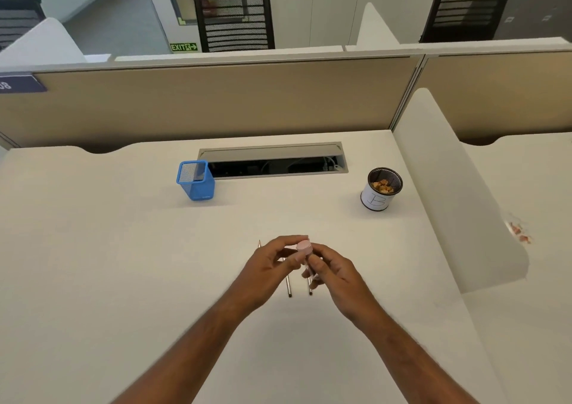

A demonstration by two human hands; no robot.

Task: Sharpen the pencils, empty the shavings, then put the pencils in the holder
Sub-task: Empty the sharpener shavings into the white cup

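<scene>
Both hands meet above the middle of the white desk (123,279). Left hand (272,262) pinches a small pink sharpener (304,245) by its round cap, thumb and fingertips curled around it. Right hand (332,269) grips the lower, clear part of the same sharpener, fingers curled; whether a pencil is seated in it cannot be told, as the fingers hide that part.

Two pencils (289,289) lie flat on the desk directly beneath the sharpener, side by side and roughly parallel, their near ends showing below the hands. A pencil tip shows just left of the left hand's knuckles.

Beyond the sharpener and to its left stands a blue mesh holder (195,180), upright, well apart from the hands. Beyond and to the right stands a black mesh cup (381,189) with a white label marked B, holding orange-brown shavings. A cable tray (272,159) set into the desk lies between these two containers, further back. Reddish shavings (520,231) lie on the white divider far right of the sharpener.
</scene>
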